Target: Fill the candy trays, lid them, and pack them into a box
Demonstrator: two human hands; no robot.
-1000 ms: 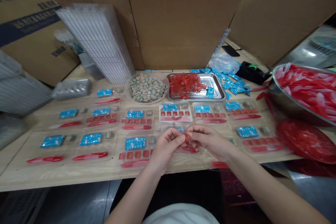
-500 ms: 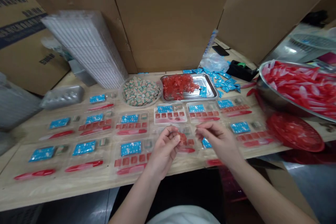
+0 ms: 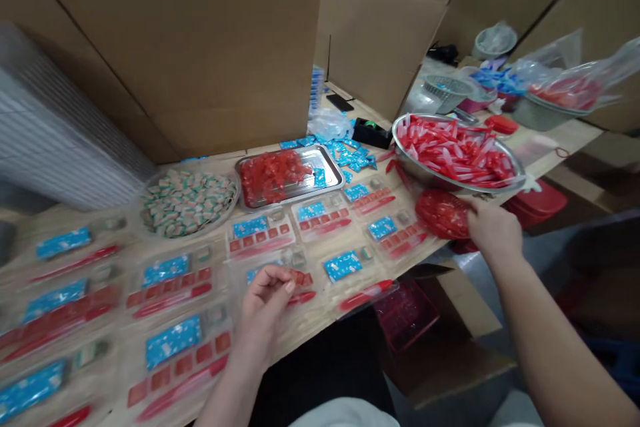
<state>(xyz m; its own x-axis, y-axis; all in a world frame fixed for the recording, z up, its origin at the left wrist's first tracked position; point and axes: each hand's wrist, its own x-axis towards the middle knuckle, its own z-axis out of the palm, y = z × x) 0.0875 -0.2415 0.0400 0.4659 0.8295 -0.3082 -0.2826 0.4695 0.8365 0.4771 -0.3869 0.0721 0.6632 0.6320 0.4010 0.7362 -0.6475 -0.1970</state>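
Note:
My left hand (image 3: 265, 307) pinches a small translucent red piece (image 3: 301, 277) between thumb and fingertips. It hovers over a clear tray holding a blue packet and a red pen-shaped stick (image 3: 303, 297). My right hand (image 3: 495, 230) is at the right rim of a red basket (image 3: 443, 213) with crumpled clear film inside. Its fingers are mostly hidden and blurred, so what they hold does not show. Beside my left hand lies a tray with a blue packet (image 3: 343, 267) and a red stick (image 3: 367, 295), with no red squares in it.
Filled clear trays stand in rows on the wooden table. Behind them are a bowl of small wrapped pieces (image 3: 187, 203), a metal tray (image 3: 327, 159) with red pieces, and scattered blue packets (image 3: 357, 159). A steel bowl (image 3: 415, 170) of red sticks stands right. Stacked trays (image 3: 65, 120) lean left.
My right hand has moved away from the left, out to the red basket. The left hand keeps its red piece. The view has turned to the right.

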